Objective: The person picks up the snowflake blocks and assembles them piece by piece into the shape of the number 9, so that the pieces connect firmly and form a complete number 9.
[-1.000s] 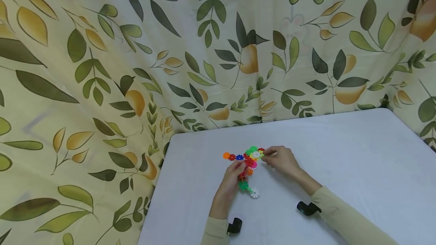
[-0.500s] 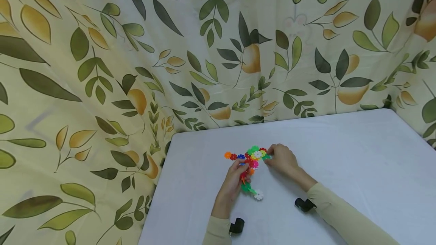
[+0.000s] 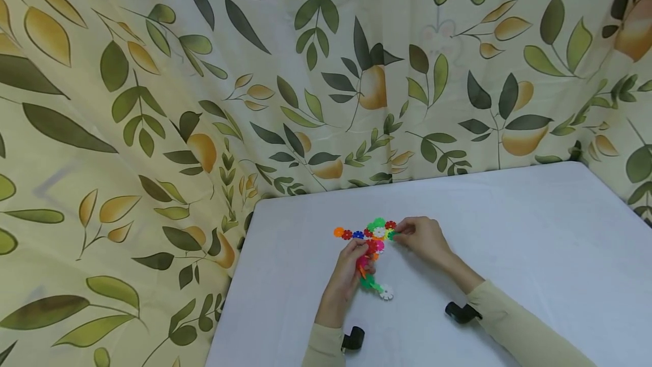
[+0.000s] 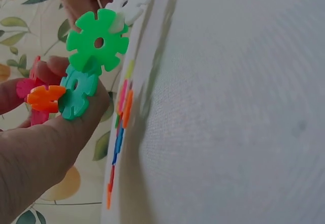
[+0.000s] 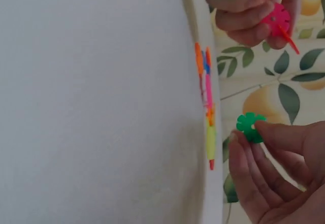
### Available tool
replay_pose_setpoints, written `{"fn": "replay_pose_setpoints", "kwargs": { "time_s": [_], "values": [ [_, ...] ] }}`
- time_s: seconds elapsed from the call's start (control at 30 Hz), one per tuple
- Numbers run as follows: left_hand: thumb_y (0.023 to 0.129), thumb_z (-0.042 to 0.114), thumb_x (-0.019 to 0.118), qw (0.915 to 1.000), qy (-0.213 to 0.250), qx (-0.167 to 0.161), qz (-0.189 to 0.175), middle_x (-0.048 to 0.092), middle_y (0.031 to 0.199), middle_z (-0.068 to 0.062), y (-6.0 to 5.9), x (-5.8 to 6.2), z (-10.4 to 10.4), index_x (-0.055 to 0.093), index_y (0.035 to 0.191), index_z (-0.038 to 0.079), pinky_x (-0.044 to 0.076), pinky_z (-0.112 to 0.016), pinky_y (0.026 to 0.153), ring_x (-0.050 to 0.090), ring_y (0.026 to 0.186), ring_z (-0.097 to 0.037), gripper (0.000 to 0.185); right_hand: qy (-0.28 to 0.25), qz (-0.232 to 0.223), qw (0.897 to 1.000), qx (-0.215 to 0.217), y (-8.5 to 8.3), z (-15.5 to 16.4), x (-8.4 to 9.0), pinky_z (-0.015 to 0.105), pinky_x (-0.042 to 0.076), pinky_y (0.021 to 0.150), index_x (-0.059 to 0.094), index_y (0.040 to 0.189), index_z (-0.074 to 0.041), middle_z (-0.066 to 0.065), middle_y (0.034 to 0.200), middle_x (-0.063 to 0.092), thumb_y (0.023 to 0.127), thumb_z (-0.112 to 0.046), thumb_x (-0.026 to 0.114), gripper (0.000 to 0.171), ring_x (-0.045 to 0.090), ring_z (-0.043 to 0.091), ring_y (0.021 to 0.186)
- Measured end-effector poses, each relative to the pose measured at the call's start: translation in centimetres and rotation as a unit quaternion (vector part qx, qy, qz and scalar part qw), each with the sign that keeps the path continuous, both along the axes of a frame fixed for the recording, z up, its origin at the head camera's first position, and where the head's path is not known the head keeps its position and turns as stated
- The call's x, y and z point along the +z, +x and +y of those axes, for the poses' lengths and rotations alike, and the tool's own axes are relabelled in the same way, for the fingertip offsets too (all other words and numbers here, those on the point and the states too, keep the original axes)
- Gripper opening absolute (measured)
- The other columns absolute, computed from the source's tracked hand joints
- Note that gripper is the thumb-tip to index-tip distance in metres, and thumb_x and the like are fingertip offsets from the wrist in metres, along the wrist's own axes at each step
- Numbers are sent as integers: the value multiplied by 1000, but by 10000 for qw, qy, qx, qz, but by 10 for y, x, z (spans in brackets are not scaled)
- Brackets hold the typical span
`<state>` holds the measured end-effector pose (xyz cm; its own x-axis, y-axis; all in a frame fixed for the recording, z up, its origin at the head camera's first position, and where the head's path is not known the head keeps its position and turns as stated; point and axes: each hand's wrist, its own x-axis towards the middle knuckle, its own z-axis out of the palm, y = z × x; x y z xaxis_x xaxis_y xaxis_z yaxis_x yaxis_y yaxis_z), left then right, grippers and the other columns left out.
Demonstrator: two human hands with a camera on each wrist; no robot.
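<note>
A figure of interlocking flower-shaped plastic discs [image 3: 370, 242] in many colours is spread flat just above or on the white table. My left hand [image 3: 346, 273] grips its lower part, where pink and orange discs show between the fingers. From that hand a tail hangs toward me: a teal disc [image 4: 78, 92], a bright green disc [image 4: 97, 40] and a white disc [image 4: 133, 3]. My right hand [image 3: 424, 241] pinches a small green disc [image 5: 250, 127] between thumb and fingertips. In the head view this disc is beside the figure's yellow disc; whether they touch I cannot tell.
The white table [image 3: 509, 231] spreads around both hands. A leaf-patterned curtain [image 3: 326, 72] hangs behind the table and along its left side. Black wrist cameras [image 3: 353, 338] are worn at both sleeves.
The green disc at my right fingertips has come into sight beside the figure's right end. My left hand keeps its grip, and the white-tipped tail has swung slightly right. The head view shifts a little.
</note>
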<state>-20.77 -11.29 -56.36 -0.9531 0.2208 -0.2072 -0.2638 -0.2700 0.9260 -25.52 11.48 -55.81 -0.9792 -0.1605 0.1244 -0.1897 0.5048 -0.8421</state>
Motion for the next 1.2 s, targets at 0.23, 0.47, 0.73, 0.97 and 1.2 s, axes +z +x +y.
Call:
{"fn": "replay_pose_setpoints", "kwargs": {
  "time_s": [0.23, 0.47, 0.73, 0.97, 1.2],
  "values": [
    [107, 14, 57, 9995, 227, 197, 44, 62, 98, -11, -1, -3, 0, 62, 104, 8, 61, -36, 83, 63, 80, -19, 8, -487, 239, 9983, 194, 9, -5, 10, 28, 56, 64, 83, 98, -16, -2, 93, 79, 88, -22, 86, 12, 73, 18, 82],
    [105, 12, 60, 9975, 435, 549, -74, 61, 105, -9, -3, -2, 0, 66, 100, 5, 60, -42, 91, 63, 94, -23, 10, -944, 369, 9937, 484, 18, -10, 16, 25, 59, 71, 83, 95, -14, -1, 91, 79, 85, -13, 88, 11, 74, 17, 80],
    [105, 11, 58, 9964, 642, 546, -61, 58, 113, -11, -2, -1, 1, 64, 119, 2, 60, -44, 90, 61, 95, -23, 17, -1258, 427, 9891, 627, 24, -14, 17, 25, 60, 73, 82, 93, -13, -1, 87, 79, 83, -9, 89, 13, 76, 15, 79],
    [105, 12, 60, 9969, 556, 551, -11, 61, 116, -12, 0, -2, 0, 64, 112, 5, 57, -51, 95, 67, 100, -29, 11, -1310, 533, 9879, 630, 27, -16, 16, 25, 61, 73, 83, 94, -14, -1, 88, 79, 82, -8, 89, 14, 77, 17, 81],
    [100, 12, 68, 9969, 387, 688, -43, 68, 103, -13, -1, -2, -2, 68, 103, 3, 60, -47, 88, 74, 84, -24, 10, -1330, 698, 9862, 694, 28, -15, 15, 24, 60, 73, 83, 94, -14, 0, 89, 79, 84, -8, 87, 12, 77, 16, 82]
  ]
}}
